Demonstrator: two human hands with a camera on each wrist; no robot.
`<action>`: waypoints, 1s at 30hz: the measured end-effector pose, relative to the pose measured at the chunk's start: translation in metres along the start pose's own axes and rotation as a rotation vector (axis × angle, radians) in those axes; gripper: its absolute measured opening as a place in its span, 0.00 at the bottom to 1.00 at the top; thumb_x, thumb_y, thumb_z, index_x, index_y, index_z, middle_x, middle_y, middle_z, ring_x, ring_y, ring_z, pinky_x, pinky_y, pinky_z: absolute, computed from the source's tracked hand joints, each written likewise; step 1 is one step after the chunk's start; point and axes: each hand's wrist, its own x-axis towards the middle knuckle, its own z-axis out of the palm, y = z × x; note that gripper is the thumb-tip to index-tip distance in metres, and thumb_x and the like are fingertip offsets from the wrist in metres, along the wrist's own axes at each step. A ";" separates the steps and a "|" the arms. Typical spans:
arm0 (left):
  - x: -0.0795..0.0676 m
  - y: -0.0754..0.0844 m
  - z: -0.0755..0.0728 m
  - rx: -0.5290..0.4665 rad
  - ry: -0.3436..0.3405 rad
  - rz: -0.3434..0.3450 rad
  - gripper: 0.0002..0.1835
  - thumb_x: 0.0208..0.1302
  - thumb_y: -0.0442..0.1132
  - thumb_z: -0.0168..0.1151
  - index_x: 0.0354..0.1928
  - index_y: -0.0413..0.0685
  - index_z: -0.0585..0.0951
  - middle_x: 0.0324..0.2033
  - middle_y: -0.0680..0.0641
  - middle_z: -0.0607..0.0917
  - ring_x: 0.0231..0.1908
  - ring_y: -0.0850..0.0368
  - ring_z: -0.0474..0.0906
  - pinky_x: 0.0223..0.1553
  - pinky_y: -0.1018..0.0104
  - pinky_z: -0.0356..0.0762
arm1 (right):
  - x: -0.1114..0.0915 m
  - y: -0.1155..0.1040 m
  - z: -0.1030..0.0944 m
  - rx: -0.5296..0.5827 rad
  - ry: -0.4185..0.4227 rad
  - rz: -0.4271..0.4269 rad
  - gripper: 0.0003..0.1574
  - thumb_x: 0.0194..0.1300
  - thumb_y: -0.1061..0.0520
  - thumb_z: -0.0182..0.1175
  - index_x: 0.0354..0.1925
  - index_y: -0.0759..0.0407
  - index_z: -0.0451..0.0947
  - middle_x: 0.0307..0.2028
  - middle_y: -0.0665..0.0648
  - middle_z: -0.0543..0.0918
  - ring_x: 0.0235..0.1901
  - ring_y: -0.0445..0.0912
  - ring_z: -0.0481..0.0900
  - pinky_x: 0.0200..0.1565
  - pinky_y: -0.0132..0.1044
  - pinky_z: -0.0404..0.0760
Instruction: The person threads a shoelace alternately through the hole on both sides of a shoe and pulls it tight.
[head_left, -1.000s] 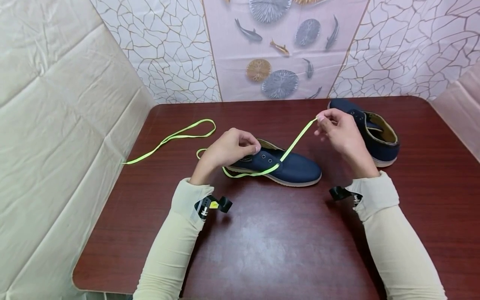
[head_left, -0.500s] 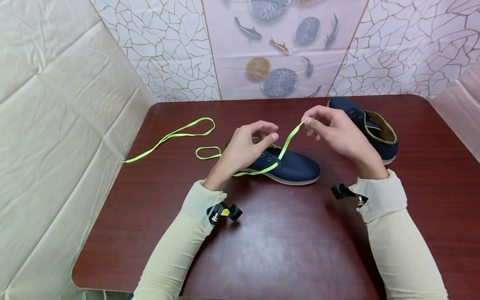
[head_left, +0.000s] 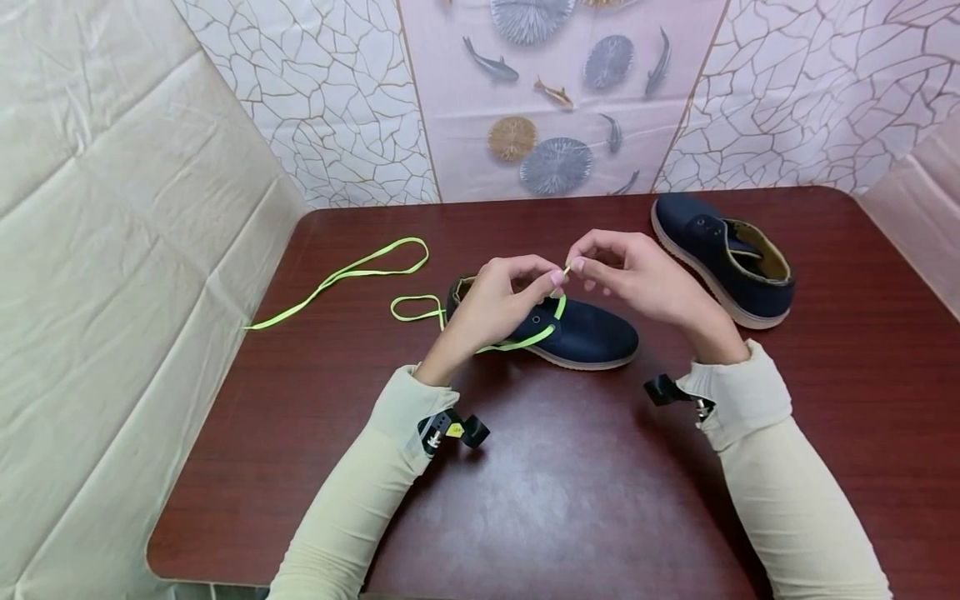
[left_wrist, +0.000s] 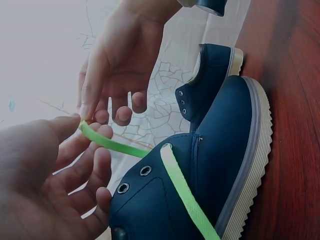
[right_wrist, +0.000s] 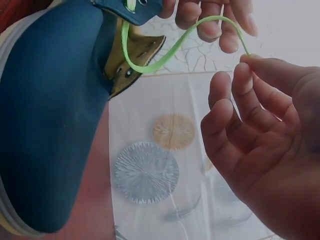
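A navy shoe (head_left: 592,329) lies on its sole in the middle of the table, toe to the right. A flat neon-yellow shoelace (head_left: 525,340) runs through its eyelet nearest the toe. My right hand (head_left: 637,271) pinches the end of this lace between thumb and forefinger above the shoe. My left hand (head_left: 498,300) is right beside that end, its fingers loosely bent over the shoe's opening. In the right wrist view the lace (right_wrist: 172,50) arcs past the left fingertips (right_wrist: 228,42) without a visible pinch. The left hand hides part of the shoe's heel side in the head view.
A second navy shoe (head_left: 723,258) stands at the back right, with no lace visible in its eyelets. Another neon-yellow lace (head_left: 352,271) lies folded at the back left of the dark red table (head_left: 570,492). A patterned cloth (head_left: 555,108) hangs behind.
My right hand has brought the lace end left and down toward the shoe. My left hand has shifted right, its fingertips now close to the right hand's. The lace's raised part has gone slack.
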 end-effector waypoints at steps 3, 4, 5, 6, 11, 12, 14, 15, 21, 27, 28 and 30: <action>0.000 0.000 0.000 0.001 0.016 0.009 0.10 0.78 0.41 0.63 0.45 0.43 0.90 0.31 0.48 0.90 0.37 0.53 0.85 0.41 0.68 0.79 | 0.001 0.002 0.004 0.060 -0.018 -0.004 0.10 0.79 0.55 0.61 0.47 0.60 0.83 0.34 0.61 0.81 0.35 0.53 0.79 0.37 0.34 0.81; 0.000 0.000 -0.001 0.006 0.024 0.008 0.10 0.78 0.41 0.64 0.44 0.43 0.90 0.29 0.49 0.90 0.36 0.54 0.85 0.40 0.68 0.79 | 0.002 0.002 0.005 0.065 -0.021 -0.005 0.10 0.80 0.54 0.61 0.47 0.61 0.83 0.33 0.61 0.80 0.35 0.53 0.79 0.37 0.34 0.81; 0.000 0.001 -0.002 0.017 0.031 0.002 0.10 0.77 0.41 0.64 0.44 0.42 0.90 0.28 0.50 0.89 0.35 0.55 0.84 0.39 0.68 0.78 | 0.002 0.003 0.006 0.064 -0.023 -0.003 0.11 0.80 0.53 0.60 0.47 0.60 0.83 0.34 0.61 0.80 0.36 0.54 0.79 0.38 0.34 0.81; -0.001 0.001 -0.003 0.032 0.040 -0.005 0.10 0.77 0.41 0.64 0.43 0.43 0.90 0.27 0.51 0.88 0.34 0.57 0.84 0.38 0.68 0.77 | 0.003 0.004 0.006 0.051 -0.020 -0.003 0.12 0.80 0.53 0.60 0.48 0.60 0.83 0.34 0.61 0.81 0.36 0.54 0.79 0.39 0.33 0.82; -0.002 0.005 -0.008 0.103 0.067 -0.085 0.08 0.76 0.41 0.66 0.40 0.48 0.91 0.25 0.53 0.87 0.29 0.60 0.80 0.32 0.68 0.72 | 0.005 0.013 0.007 -0.071 -0.017 0.012 0.08 0.80 0.54 0.61 0.48 0.57 0.83 0.37 0.59 0.84 0.38 0.55 0.80 0.37 0.35 0.79; -0.003 0.005 -0.009 0.111 0.067 -0.099 0.08 0.76 0.41 0.66 0.40 0.48 0.91 0.25 0.53 0.86 0.28 0.60 0.79 0.31 0.68 0.71 | 0.006 0.016 0.007 -0.095 -0.032 0.010 0.07 0.79 0.56 0.61 0.49 0.57 0.83 0.38 0.58 0.85 0.39 0.54 0.81 0.38 0.34 0.78; -0.004 0.005 -0.010 0.128 0.067 -0.124 0.09 0.76 0.42 0.66 0.39 0.48 0.91 0.24 0.52 0.86 0.26 0.60 0.77 0.29 0.69 0.70 | 0.008 0.023 0.009 -0.134 -0.071 0.000 0.07 0.77 0.59 0.64 0.49 0.59 0.83 0.40 0.58 0.86 0.41 0.52 0.81 0.42 0.34 0.78; -0.004 0.005 -0.010 0.136 0.069 -0.134 0.09 0.76 0.41 0.65 0.39 0.48 0.92 0.24 0.52 0.86 0.26 0.60 0.77 0.29 0.69 0.70 | 0.010 0.026 0.010 -0.156 -0.087 -0.011 0.08 0.75 0.60 0.65 0.50 0.60 0.83 0.41 0.58 0.87 0.42 0.51 0.82 0.44 0.33 0.78; -0.004 0.004 -0.008 0.195 0.104 -0.163 0.09 0.73 0.37 0.64 0.42 0.47 0.92 0.31 0.53 0.90 0.29 0.63 0.79 0.32 0.70 0.73 | 0.016 0.040 0.018 -0.210 -0.116 -0.019 0.12 0.70 0.61 0.70 0.50 0.62 0.84 0.43 0.59 0.87 0.45 0.50 0.83 0.49 0.38 0.78; -0.005 0.003 -0.006 0.243 0.088 -0.188 0.08 0.75 0.40 0.65 0.43 0.50 0.92 0.32 0.55 0.90 0.30 0.61 0.81 0.35 0.67 0.76 | 0.017 0.045 0.020 -0.253 -0.090 -0.001 0.09 0.70 0.61 0.69 0.48 0.61 0.85 0.41 0.58 0.88 0.43 0.50 0.84 0.49 0.42 0.79; -0.005 0.002 -0.006 0.254 0.081 -0.194 0.08 0.75 0.41 0.65 0.43 0.51 0.92 0.32 0.55 0.90 0.30 0.60 0.80 0.35 0.67 0.75 | 0.017 0.045 0.020 -0.260 -0.085 -0.002 0.09 0.70 0.61 0.69 0.48 0.61 0.86 0.41 0.58 0.88 0.43 0.50 0.84 0.48 0.42 0.79; -0.004 0.001 -0.006 0.272 0.069 -0.209 0.08 0.75 0.41 0.66 0.43 0.53 0.92 0.33 0.56 0.90 0.31 0.60 0.80 0.34 0.66 0.75 | 0.017 0.046 0.020 -0.269 -0.077 -0.006 0.08 0.71 0.60 0.68 0.48 0.60 0.87 0.41 0.57 0.88 0.42 0.49 0.84 0.47 0.42 0.79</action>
